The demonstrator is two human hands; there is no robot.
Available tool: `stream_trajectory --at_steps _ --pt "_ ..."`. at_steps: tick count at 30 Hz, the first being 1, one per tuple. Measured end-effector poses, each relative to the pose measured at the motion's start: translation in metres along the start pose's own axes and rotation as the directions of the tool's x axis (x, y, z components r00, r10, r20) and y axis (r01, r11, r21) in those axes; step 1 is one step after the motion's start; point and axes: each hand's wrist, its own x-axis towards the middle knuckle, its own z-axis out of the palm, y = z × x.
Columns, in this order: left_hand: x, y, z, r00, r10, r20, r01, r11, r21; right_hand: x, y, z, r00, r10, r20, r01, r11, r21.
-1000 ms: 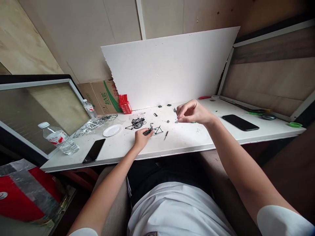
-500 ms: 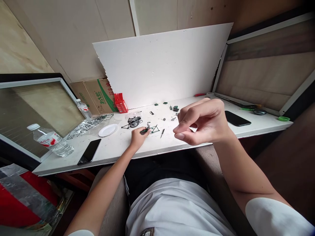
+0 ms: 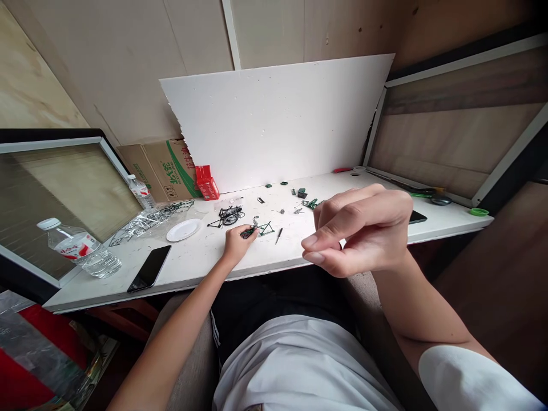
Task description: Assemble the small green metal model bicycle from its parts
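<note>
Left hand (image 3: 240,244) grips a green-and-black part (image 3: 248,233) — black parts (image 3: 231,216) just beyond it, slim dark tool (image 3: 278,236) to its right. Right hand (image 3: 359,231) aloft, thumb and forefinger pinched — anything between, cannot tell.

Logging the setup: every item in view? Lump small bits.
Frame part: 1, green/black, held
Wheeled cluster: 1, black, centre
Small bits: several, mixed, rear
Tool: 1, dark, centre
Plate: 1, white, left
Lattices: count unclear, dark, left
Bottles: 2, clear, left
Phones: 2, black, left/right
Boxes: 2, brown/red, rear
Board: 1, white, rear
Panels: 2, grey, left/right
Ring: 1, green, right
Bag: 1, red, lower left
Table: 1, white, middle
Left hand: 1, bare, centre
Right hand: 1, bare, right
</note>
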Motion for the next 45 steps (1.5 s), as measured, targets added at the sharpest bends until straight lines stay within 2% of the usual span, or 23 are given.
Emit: stream_trajectory --at_steps 5,10,13,19,24,33,39,45 --pt "0.0 -0.001 0.0 0.998 0.057 -0.008 -0.056 0.995 0.083 0.009 -0.009 0.008 0.994 0.018 -0.111 -0.008 0.996 0.094" --pt "-0.002 -0.002 0.0 0.998 0.066 -0.011 -0.064 0.993 0.096 0.017 -0.016 0.009 0.985 0.113 -0.131 -0.062 0.937 0.344" --pt "-0.002 -0.003 0.0 0.998 0.061 -0.028 -0.058 0.993 0.102 0.019 -0.023 0.008 0.975 0.151 -0.165 -0.071 0.909 0.411" --pt "-0.002 -0.003 -0.002 0.998 0.049 -0.032 -0.046 0.994 0.096 0.023 -0.037 0.007 0.954 0.151 -0.259 -0.054 0.936 0.347" --pt "-0.003 -0.002 -0.001 0.997 0.07 -0.028 -0.066 0.992 0.107 0.022 -0.039 0.008 0.943 0.141 -0.303 -0.044 0.951 0.306" --pt "-0.002 -0.004 -0.001 0.998 0.053 -0.036 -0.05 0.995 0.087 0.019 -0.034 0.011 0.948 0.098 -0.303 0.007 0.945 0.327" --pt "-0.002 -0.004 0.0 0.997 0.065 -0.033 -0.062 0.994 0.089 0.017 -0.033 0.01 0.952 0.123 -0.28 -0.039 0.957 0.288" --pt "-0.002 -0.003 0.0 0.998 0.048 -0.034 -0.045 0.995 0.09 0.018 -0.029 0.009 0.957 0.093 -0.276 -0.005 0.953 0.303"
